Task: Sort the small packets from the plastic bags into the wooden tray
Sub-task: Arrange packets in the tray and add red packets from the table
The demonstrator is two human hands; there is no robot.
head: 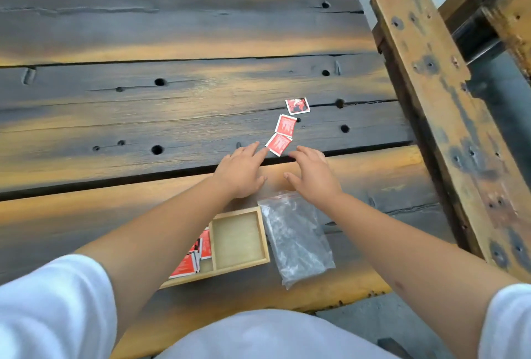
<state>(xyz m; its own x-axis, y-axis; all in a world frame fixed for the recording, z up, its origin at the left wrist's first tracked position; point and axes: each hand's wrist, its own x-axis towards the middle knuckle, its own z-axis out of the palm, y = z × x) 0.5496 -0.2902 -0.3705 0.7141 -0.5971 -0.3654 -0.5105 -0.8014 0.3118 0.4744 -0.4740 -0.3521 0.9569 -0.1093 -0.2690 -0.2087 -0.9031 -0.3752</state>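
Three small red-and-white packets lie in a loose line on the plank table: the nearest packet [278, 144], a middle packet [285, 125] and a far packet [297, 106]. My left hand [242, 172] is flat on the table, its forefinger tip touching the nearest packet's left corner. My right hand [313, 176] hovers open just right of that packet, holding nothing. Closer to me sits the wooden tray [265, 243]; its right compartment is bare and several red packets [198, 252] lie in its left part, partly hidden by my left forearm. A clear plastic bag [296, 239] lies flat beside the tray's right edge.
The table is dark, weathered planks [172, 100] with holes and wide gaps between boards. A heavy wooden beam [436, 117] runs along the right side, close to the far packets. The table's near edge [344, 301] is just beyond my lap.
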